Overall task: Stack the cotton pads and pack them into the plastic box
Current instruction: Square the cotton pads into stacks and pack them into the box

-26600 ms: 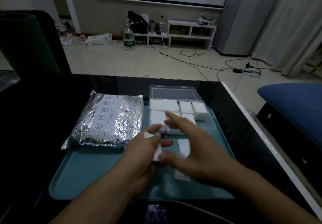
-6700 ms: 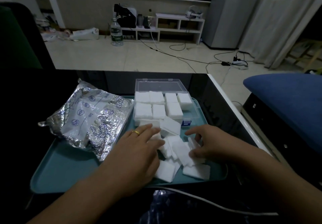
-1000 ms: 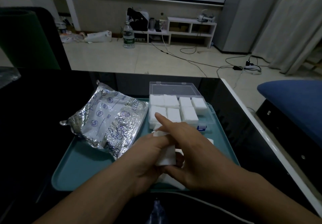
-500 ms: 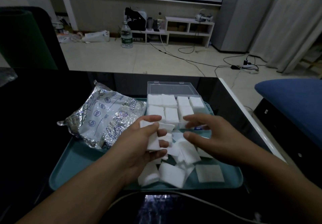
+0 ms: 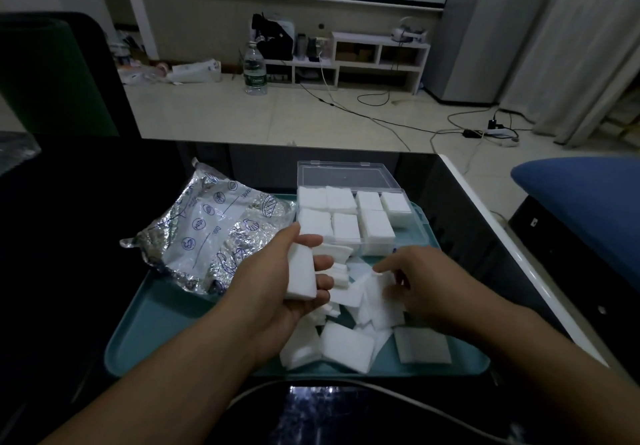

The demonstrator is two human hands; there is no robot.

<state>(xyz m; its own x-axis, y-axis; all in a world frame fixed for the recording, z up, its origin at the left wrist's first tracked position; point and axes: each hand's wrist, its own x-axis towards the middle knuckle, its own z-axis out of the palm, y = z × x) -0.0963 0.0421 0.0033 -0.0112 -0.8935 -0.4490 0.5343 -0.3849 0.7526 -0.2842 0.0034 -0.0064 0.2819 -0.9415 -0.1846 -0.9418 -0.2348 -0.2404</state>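
Note:
A clear plastic box (image 5: 417,222) with its lid folded back stands at the far side of a teal tray (image 5: 145,333), and several white pad stacks fill its compartments. My left hand (image 5: 273,288) holds a neat stack of cotton pads (image 5: 302,273) upright over the tray. My right hand (image 5: 426,285) pinches a loose cotton pad (image 5: 377,300) at the top of a scattered pile of pads (image 5: 346,344) on the near part of the tray.
A crumpled silver foil bag (image 5: 214,236) lies on the left of the tray. A white cable (image 5: 415,399) runs along the dark table in front of the tray. A blue cushion (image 5: 585,198) sits to the right beyond the table's white edge.
My right hand has dropped from above the pile onto it and taken hold of a loose pad. The left hand keeps its stack, raised slightly.

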